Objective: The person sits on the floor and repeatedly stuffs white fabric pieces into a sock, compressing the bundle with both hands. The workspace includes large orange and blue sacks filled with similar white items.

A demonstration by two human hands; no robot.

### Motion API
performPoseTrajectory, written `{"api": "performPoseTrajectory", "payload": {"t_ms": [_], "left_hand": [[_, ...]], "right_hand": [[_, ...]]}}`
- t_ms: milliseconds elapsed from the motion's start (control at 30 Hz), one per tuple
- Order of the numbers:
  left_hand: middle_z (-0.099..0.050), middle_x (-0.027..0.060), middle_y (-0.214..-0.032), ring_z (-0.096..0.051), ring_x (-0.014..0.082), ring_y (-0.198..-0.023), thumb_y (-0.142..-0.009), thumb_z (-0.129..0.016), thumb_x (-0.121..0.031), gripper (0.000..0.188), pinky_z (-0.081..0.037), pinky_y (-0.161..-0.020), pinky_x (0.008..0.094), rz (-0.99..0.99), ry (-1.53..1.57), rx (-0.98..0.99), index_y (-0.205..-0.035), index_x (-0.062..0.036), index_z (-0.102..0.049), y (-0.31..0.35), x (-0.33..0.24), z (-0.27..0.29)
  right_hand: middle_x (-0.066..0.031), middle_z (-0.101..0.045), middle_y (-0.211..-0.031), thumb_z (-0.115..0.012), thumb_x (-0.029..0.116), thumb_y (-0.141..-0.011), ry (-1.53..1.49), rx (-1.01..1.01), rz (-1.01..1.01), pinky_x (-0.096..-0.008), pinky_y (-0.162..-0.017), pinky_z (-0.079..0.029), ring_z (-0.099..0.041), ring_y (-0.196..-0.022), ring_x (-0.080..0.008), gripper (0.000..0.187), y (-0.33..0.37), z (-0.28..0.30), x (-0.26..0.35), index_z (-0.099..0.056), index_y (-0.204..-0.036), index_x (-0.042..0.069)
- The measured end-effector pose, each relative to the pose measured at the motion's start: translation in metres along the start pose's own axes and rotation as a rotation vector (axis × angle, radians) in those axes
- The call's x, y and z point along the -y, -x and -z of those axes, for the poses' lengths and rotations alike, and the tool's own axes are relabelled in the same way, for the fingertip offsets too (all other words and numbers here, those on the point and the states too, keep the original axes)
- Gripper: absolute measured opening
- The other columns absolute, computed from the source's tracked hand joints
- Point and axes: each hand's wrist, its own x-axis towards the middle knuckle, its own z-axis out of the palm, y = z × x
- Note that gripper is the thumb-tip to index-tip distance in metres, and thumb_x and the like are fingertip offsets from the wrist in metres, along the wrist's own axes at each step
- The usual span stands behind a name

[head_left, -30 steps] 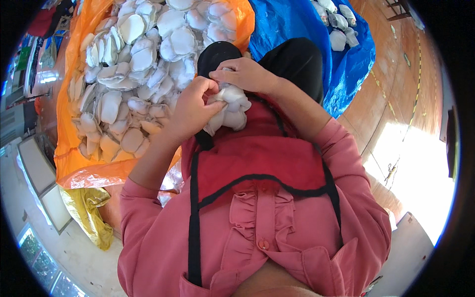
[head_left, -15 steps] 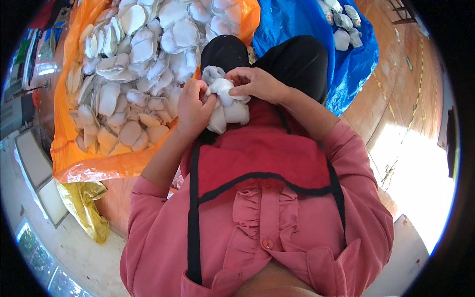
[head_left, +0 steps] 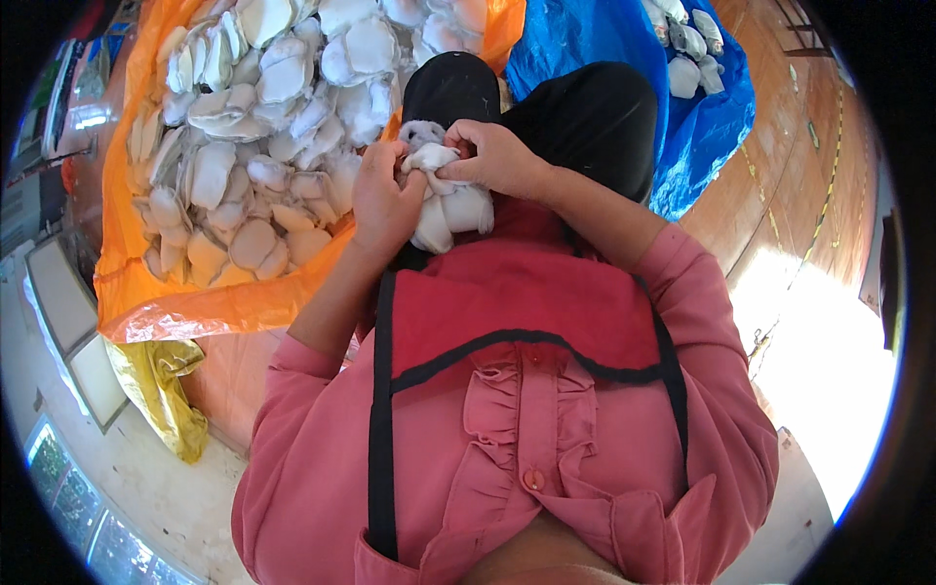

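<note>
Both hands work a small white and grey soft fabric piece (head_left: 444,195) held above my lap. My left hand (head_left: 382,200) grips its left side with curled fingers. My right hand (head_left: 492,156) pinches its top edge from the right. The piece hangs down between the two hands, over my red apron (head_left: 526,302). My black-clad knees (head_left: 575,117) show just beyond the hands.
An orange sheet (head_left: 185,312) at the left holds a heap of several white fabric pieces (head_left: 253,127). A blue sheet (head_left: 702,127) at the upper right carries a few more pieces (head_left: 687,49). A yellow bag (head_left: 161,390) lies at the lower left. Wooden floor (head_left: 799,185) runs along the right.
The view has shifted slightly. Both hands have kept hold of the fabric piece and turned it a little, with the right hand's fingers now pinching its top.
</note>
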Motion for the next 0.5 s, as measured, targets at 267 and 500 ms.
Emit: {"api": "performPoseTrajectory", "payload": {"t_ms": [267, 500], "left_hand": [[-0.061, 0.0072, -0.085, -0.059, 0.0145, -0.074, -0.084, -0.072, -0.015, 0.022, -0.048, -0.067, 0.0287, 0.119, 0.184, 0.162, -0.098, -0.0009, -0.062, -0.003, -0.005, 0.021], [-0.063, 0.0006, -0.079, -0.057, 0.0093, -0.07, -0.084, -0.076, -0.023, 0.026, -0.049, -0.064, 0.0263, 0.172, 0.191, 0.299, -0.097, -0.0037, -0.064, -0.018, -0.004, 0.033]], "right_hand": [[-0.0177, -0.063, -0.077, -0.073, 0.018, -0.071, 0.083, -0.168, -0.003, -0.0384, -0.064, -0.05, -0.064, -0.071, -0.029, 0.029, 0.01, -0.018, 0.007, -0.06, -0.089, -0.001], [-0.0087, -0.061, -0.077, -0.073, 0.013, -0.076, 0.074, -0.185, 0.001, -0.0292, -0.063, -0.048, -0.059, -0.07, -0.0146, 0.03, 0.014, -0.02, 0.011, -0.057, -0.098, 0.001]]}}
